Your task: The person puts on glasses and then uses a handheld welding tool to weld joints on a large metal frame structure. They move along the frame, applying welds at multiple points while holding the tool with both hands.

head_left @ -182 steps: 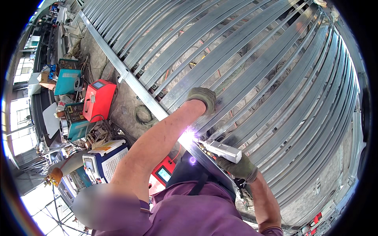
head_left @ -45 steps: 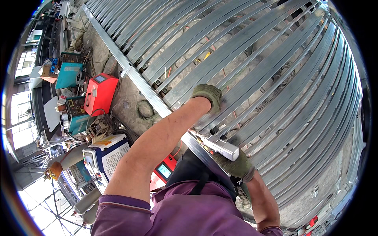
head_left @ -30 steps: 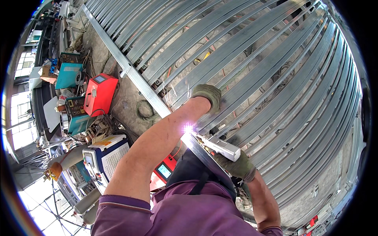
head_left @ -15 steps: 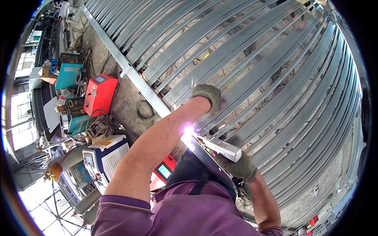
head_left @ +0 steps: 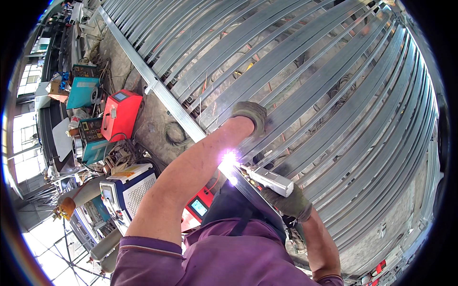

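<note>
My right hand [head_left: 292, 202], in an olive work glove, is closed round a silver, box-shaped welding torch [head_left: 273, 181]. The torch's nozzle points left at a bright white-violet weld spot [head_left: 229, 160] where a crossbar end meets the long metal edge rail [head_left: 186, 121]. Farther up, my left hand [head_left: 251, 117], gloved the same way, rests curled over the metal bars [head_left: 281, 78]; its fingertips are hidden beneath. My left forearm [head_left: 183, 178] crosses above the rail. Glare hides the joint itself.
Parallel bars spread to the right over a concrete floor with cables. At left stand a red machine [head_left: 122, 114], teal machines [head_left: 84, 90] and a white-and-blue cabinet [head_left: 131, 190] beside a gas cylinder [head_left: 83, 191]. A red unit with a lit screen [head_left: 199, 207] sits near my waist.
The weld glare looks somewhat larger, and thin spark streaks show above the bars near my left hand. Both hands and the torch have hardly moved.
</note>
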Motion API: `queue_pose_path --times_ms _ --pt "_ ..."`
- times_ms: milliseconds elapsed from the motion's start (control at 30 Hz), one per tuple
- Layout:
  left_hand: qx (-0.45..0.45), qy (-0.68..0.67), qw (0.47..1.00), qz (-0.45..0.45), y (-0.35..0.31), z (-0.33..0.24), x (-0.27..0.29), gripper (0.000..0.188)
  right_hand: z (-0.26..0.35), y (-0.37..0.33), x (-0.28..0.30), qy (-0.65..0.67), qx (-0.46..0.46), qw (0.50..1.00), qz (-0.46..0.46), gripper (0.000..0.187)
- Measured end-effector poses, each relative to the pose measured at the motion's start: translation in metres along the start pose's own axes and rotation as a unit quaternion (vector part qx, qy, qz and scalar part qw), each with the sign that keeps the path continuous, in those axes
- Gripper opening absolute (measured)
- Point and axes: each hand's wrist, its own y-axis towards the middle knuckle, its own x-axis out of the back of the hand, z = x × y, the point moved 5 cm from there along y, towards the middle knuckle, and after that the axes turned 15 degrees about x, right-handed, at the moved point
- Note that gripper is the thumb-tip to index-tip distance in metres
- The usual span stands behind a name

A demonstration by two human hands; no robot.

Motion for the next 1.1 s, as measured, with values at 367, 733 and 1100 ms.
queue_pose_path --times_ms 367,733,1100 --pt "-0.002 0.003 1.000 0.005 0.002 -0.001 0.000 0.045 -0.013 -0.003 0.000 0.014 0.009 1.000 0.003 0.046" --pt "0.002 -0.004 1.000 -0.003 0.003 0.000 -0.002 0.044 -0.003 -0.009 0.003 -0.018 0.026 0.999 -0.021 0.043" --pt "0.003 0.007 1.000 0.010 0.000 -0.002 0.001 0.045 -0.018 -0.015 0.003 0.002 -0.030 1.000 -0.008 0.045"
